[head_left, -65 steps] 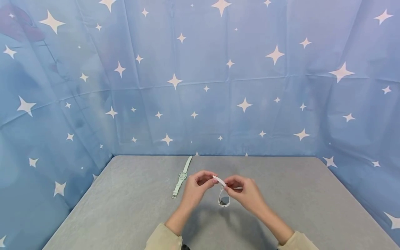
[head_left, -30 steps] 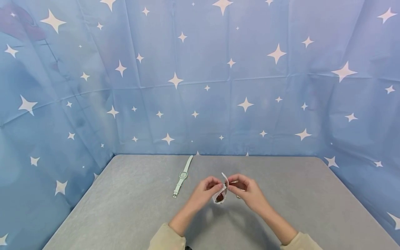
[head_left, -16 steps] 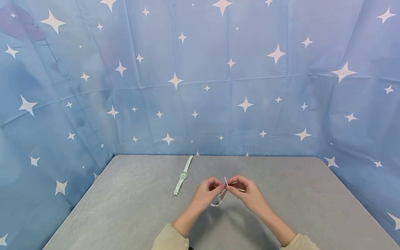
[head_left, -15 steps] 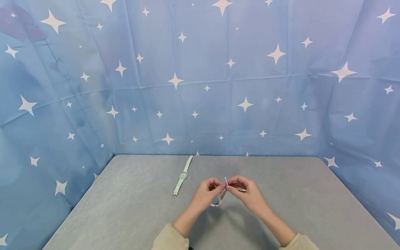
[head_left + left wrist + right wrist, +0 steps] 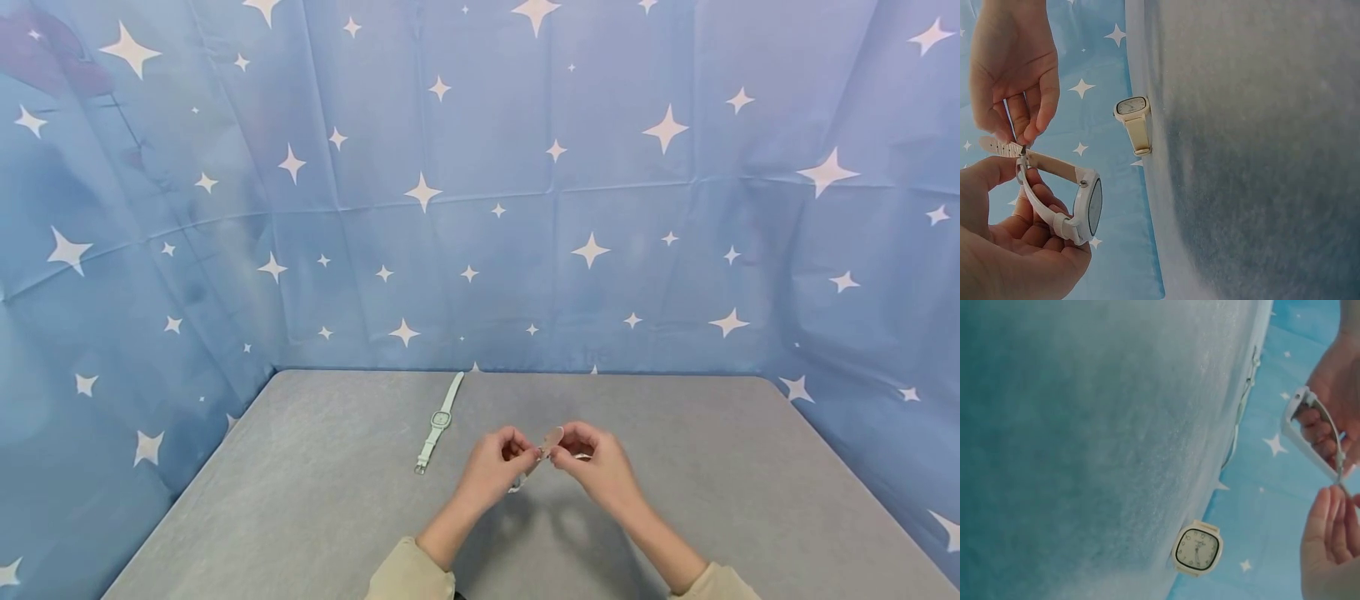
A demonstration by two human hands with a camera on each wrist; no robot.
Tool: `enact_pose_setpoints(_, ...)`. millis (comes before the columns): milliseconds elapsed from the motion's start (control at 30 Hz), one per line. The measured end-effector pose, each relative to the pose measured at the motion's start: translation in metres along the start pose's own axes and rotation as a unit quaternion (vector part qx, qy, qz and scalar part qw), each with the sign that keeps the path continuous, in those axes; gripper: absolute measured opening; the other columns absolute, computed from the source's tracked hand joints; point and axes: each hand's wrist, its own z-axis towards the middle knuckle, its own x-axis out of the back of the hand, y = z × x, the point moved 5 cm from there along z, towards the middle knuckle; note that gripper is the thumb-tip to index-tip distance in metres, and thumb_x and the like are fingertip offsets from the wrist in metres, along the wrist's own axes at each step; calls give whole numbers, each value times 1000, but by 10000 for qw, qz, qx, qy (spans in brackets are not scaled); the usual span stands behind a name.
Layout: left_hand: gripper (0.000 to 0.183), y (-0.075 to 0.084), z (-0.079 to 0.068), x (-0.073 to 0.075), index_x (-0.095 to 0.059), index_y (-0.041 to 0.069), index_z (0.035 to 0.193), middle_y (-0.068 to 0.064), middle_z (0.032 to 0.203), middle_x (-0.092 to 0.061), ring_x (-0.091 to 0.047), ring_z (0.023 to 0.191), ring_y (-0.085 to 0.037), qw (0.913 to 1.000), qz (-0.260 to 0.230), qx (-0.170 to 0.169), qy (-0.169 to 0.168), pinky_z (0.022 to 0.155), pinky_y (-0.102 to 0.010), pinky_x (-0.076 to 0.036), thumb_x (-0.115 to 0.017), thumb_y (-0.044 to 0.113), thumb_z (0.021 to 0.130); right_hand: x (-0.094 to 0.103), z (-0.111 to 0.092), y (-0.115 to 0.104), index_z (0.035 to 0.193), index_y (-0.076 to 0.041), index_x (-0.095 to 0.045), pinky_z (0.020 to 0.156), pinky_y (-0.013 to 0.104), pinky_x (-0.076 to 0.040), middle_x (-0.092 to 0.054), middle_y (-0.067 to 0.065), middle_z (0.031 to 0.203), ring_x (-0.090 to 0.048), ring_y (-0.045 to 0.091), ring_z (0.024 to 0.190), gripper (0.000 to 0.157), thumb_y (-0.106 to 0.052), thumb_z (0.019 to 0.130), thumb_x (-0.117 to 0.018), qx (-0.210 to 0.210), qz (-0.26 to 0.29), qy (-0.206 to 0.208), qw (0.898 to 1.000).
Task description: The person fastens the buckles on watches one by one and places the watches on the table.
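Watch strap (image 5: 554,437) newly aslant between hands (image 5: 491,463) (image 5: 596,457)

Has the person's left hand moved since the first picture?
Yes: in the head view, the left hand has shifted rightward, widening its gap from the pale green watch lying on the table.

Occlusion and cropping
White wristwatch (image 5: 553,437): partly hidden by left hand (image 5: 492,462), head view; right hand (image 5: 1330,553): cut off at 4 o'clock, right wrist view.
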Motion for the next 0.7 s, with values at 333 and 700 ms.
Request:
enact_pose_setpoints(333, 14, -2, 0, 0, -65, 4, 86, -4, 72, -61, -48, 55, -2, 10000, 15, -29, 16, 49, -18, -42, -70, 17, 89, -1, -1, 2, 100, 2, -70, 72, 21, -59, -73, 17, 92, -69, 3, 77, 12, 1, 89, -67, -52, 278, -66, 9996)
enact_pose_setpoints(700, 12, 1, 1, 1, -66, 8, 82, 0, 71, -60, -43, 59, -1, 9986, 424, -219, 238, 53, -18, -36, -72, 17, 88, -1, 0, 0, 97, -1, -71, 69, 22, -58, -73, 13, 88, -68, 2, 76, 10, 1, 87, -69, 92, 12, -22, 10000)
